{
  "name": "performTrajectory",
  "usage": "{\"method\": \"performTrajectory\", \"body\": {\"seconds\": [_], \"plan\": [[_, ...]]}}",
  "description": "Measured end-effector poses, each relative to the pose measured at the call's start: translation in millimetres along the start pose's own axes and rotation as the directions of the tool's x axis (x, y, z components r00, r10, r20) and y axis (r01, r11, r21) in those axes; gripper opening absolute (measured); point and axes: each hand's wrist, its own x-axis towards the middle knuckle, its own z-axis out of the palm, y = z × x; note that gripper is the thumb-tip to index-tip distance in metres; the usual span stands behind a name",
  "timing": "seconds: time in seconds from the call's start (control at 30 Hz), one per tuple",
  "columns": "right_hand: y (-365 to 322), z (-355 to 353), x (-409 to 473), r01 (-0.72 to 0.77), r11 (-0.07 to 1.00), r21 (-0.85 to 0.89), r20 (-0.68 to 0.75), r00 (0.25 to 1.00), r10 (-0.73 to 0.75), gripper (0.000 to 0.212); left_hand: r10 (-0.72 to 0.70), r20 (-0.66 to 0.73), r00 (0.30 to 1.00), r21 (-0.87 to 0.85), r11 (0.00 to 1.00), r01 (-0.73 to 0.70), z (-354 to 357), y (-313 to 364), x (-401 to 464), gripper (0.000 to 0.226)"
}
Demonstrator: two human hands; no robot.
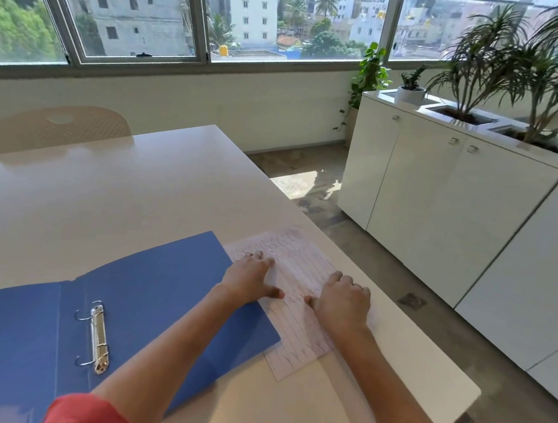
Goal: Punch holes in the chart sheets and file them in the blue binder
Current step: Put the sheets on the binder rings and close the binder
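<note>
The blue binder point(145, 287) lies open and flat on the white table point(100, 192), its metal ring mechanism point(98, 338) showing with the rings parted. To its right lies a stack of white chart sheets point(301, 282) printed with red lines, its left edge tucked under the binder's right cover. My left hand point(252, 274) rests palm down on the sheets' left side, at the binder's edge. On the right side of the sheets my right hand point(342, 299) presses flat. Both hands have their fingers spread and hold nothing. No hole punch is in view.
The table's right edge point(406, 328) runs close beside the sheets. White cabinets point(443, 208) with planters stand across a strip of floor to the right. A beige chair back point(59, 129) shows behind the table's far left. Windows line the far wall.
</note>
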Motion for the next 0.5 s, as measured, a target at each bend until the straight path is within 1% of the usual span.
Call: {"method": "performTrajectory", "body": {"seconds": [0.1,0.17,0.23,0.27,0.3,0.37,0.4,0.47,0.5], "plan": [[-1,-6,3,0.008,1.0,-0.028,0.018,1.0,-0.007,0.082,-0.009,-0.004,1.0,-0.027,1.0,0.009,0,0,0,0.081],[0,-10,6,0.017,1.0,-0.01,0.035,0.999,-0.016,0.077,-0.011,0.002,1.0,-0.04,0.999,0.011,0,1,-1,0.081],[5,-15,9,0.024,0.997,0.073,0.075,0.997,-0.029,0.07,-0.009,0.001,1.0,-0.043,0.999,0.01,0,1,-2,0.081],[8,-18,12,0.018,0.987,0.158,0.112,0.993,-0.036,0.064,-0.01,0.0,1.0,-0.044,0.999,0.01,-1,2,-2,0.082],[11,-19,16,0.0,0.958,0.288,0.165,0.985,-0.05,0.059,-0.01,-0.002,1.0,-0.045,0.999,0.01,-1,2,-3,0.082],[15,-20,25,-0.088,0.829,0.553,0.288,0.953,-0.091,0.055,-0.013,-0.002,1.0,-0.05,0.999,0.013,0,2,-5,0.083],[16,-21,30,-0.135,0.766,0.628,0.325,0.941,-0.101,0.056,-0.014,0.0,1.0,-0.052,0.999,0.014,0,2,-5,0.084],[20,-25,39,-0.225,0.653,0.723,0.364,0.928,-0.084,0.058,-0.013,0.001,1.0,-0.059,0.998,0.013,0,2,-7,0.084],[21,-28,41,-0.268,0.585,0.765,0.381,0.921,-0.077,0.056,-0.014,0.0,1.0,-0.064,0.998,0.014,0,2,-7,0.084]]}}
